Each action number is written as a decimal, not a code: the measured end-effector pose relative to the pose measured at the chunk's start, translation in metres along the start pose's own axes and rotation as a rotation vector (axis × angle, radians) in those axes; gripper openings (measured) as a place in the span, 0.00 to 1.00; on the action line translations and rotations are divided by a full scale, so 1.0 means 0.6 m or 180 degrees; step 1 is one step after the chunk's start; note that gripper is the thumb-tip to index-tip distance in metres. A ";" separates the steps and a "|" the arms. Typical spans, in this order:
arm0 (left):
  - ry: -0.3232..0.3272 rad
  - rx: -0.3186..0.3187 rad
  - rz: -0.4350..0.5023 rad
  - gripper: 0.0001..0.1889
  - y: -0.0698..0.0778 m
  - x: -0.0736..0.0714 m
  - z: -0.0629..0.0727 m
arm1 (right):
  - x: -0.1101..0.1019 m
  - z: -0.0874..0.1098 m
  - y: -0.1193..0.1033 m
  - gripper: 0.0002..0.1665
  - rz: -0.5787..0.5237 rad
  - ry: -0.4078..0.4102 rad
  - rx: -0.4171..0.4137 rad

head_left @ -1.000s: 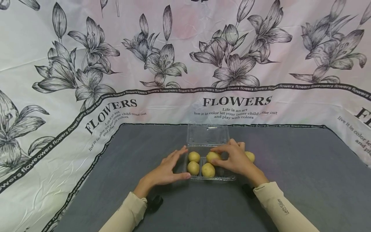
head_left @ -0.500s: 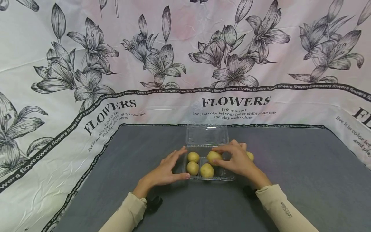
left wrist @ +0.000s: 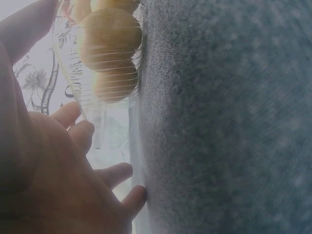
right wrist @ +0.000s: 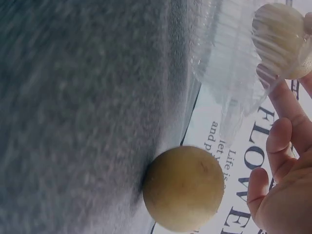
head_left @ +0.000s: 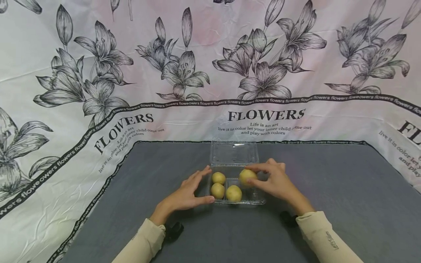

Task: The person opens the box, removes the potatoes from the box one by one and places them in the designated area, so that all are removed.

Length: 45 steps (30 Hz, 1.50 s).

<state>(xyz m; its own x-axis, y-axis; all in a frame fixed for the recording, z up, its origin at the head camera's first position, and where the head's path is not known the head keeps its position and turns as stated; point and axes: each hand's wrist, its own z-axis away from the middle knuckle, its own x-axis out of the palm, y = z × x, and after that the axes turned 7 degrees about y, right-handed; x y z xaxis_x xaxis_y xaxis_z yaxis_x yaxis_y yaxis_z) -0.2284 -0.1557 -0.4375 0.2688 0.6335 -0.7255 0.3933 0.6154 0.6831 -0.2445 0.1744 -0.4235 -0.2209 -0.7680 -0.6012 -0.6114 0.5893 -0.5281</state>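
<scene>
In the head view a clear plastic clamshell box (head_left: pixel 241 202) stands with its lid (head_left: pixel 234 152) tipped back. Two round yellow fruits, one (head_left: pixel 218 178) behind another (head_left: pixel 217 190), fill its left compartment. A third yellow fruit (head_left: pixel 234 193) lies just right of the divider. My right hand (head_left: pixel 279 182) pinches one more yellow fruit (head_left: pixel 247 177) between thumb and fingers, over the right side of the box. My left hand (head_left: pixel 187 191) has its fingers spread, thumb and fingertips at the box's left edge. Ribbed box wall (left wrist: pixel 109 63) shows beside those fingers in the left wrist view.
In the right wrist view a loose yellow fruit (right wrist: pixel 183 189) sits on the grey cloth near my right hand; that hand hides it in the head view. A flower-printed curtain (head_left: pixel 184 120) rises behind the table (head_left: pixel 171 157).
My right hand has shifted to the right, carrying the pinched fruit with it. The loose fruit beyond that hand has gone out of sight in the head view. My left hand stays at the box.
</scene>
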 end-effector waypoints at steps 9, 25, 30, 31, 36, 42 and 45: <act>0.0037 0.0004 0.0017 0.48 -0.002 -0.003 0.002 | -0.017 0.000 0.002 0.21 -0.0077 0.0045 0.0133; 0.0041 -0.0014 -0.0029 0.48 -0.001 -0.001 0.002 | -0.051 0.004 0.005 0.21 -0.0090 0.0038 0.0425; 0.0040 -0.0009 -0.0017 0.49 -0.002 0.000 0.002 | -0.061 0.006 0.010 0.21 -0.0113 0.0102 0.0458; 0.0039 -0.0006 -0.0010 0.49 -0.002 0.000 0.002 | -0.064 0.006 0.011 0.21 -0.0112 0.0119 0.0465; 0.0023 0.0005 0.0010 0.49 -0.002 0.001 0.000 | -0.079 0.008 0.014 0.21 -0.0059 0.0209 0.0457; 0.0010 0.0013 0.0002 0.49 -0.002 0.002 -0.002 | -0.093 0.012 0.020 0.21 0.0074 0.0240 0.0482; 0.0008 0.0014 0.0010 0.49 -0.001 0.002 -0.001 | -0.098 0.016 0.024 0.21 0.0114 0.0256 0.0523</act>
<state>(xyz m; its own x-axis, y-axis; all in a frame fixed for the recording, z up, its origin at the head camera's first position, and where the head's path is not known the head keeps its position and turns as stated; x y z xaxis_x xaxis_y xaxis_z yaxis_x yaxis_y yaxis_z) -0.2290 -0.1548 -0.4389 0.2677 0.6367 -0.7232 0.3963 0.6114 0.6849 -0.2333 0.2306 -0.4014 -0.3043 -0.7595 -0.5749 -0.4711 0.6446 -0.6022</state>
